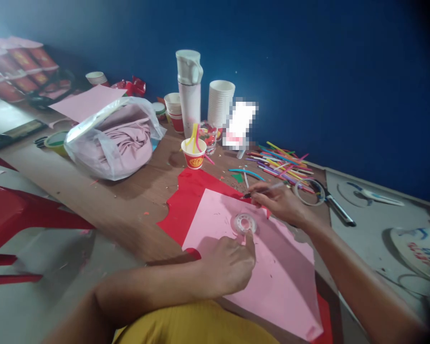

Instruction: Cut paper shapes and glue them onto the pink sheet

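Note:
My left hand [232, 263] rests on a pink paper sheet [283, 286] with its index finger stretched out. That fingertip touches the near edge of a small clear roll of tape [245, 223] lying flat on the sheet; the other fingers are curled under. Beyond the roll, my right hand [277, 203] is closed around a slim pen [268, 188], whose dark tip points left over the sheet's far edge. Red paper [186, 200] lies beneath the pink sheet and shows at its left and far sides.
Colourful straws [283, 162], a larger tape roll [309, 192] and a cutter knife [338, 205] lie to the right. A paper cup [194, 154], white bottle [189, 95], stacked cups [220, 102] and plastic bag [114, 143] stand farther back. A red stool [17, 215] is left.

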Action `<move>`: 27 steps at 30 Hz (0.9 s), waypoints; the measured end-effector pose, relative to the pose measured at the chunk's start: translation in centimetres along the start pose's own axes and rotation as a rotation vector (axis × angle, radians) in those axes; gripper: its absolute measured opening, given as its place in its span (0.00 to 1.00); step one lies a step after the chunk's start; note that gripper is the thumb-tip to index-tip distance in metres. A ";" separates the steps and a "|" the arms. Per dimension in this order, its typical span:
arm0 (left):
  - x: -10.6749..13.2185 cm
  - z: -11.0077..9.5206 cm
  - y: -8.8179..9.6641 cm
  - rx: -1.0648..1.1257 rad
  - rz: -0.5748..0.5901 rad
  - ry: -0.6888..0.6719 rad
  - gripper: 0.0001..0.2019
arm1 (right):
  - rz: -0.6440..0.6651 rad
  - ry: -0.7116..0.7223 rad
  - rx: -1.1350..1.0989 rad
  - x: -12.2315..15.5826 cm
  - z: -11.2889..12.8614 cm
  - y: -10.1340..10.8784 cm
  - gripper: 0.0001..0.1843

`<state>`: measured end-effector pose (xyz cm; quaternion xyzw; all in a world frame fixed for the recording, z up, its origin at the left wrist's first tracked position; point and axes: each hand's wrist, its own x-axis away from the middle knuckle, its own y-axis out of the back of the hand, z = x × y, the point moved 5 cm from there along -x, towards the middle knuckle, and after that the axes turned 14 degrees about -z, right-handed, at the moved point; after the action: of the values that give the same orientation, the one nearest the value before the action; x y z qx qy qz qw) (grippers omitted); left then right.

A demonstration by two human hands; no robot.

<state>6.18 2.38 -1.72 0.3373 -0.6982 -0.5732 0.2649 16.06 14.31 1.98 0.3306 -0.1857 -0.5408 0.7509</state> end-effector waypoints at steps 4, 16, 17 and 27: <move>0.1 0.0 0.5 0.041 -0.046 -0.028 0.30 | -0.116 0.182 -0.014 2.8 -0.7 -0.6 0.14; 0.5 0.7 0.2 0.023 -0.117 0.040 0.24 | 0.035 0.367 0.140 4.0 0.8 -2.8 0.21; 0.5 0.8 0.2 0.026 -0.116 0.037 0.24 | 0.030 0.357 0.144 4.0 0.9 -2.8 0.21; 0.6 0.9 0.7 0.048 -0.127 0.016 0.15 | 0.073 0.356 0.247 4.0 1.1 -2.9 0.26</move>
<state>5.01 2.57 -1.21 0.3918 -0.6866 -0.5693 0.2256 14.73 9.71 0.39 0.5033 -0.1267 -0.4197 0.7446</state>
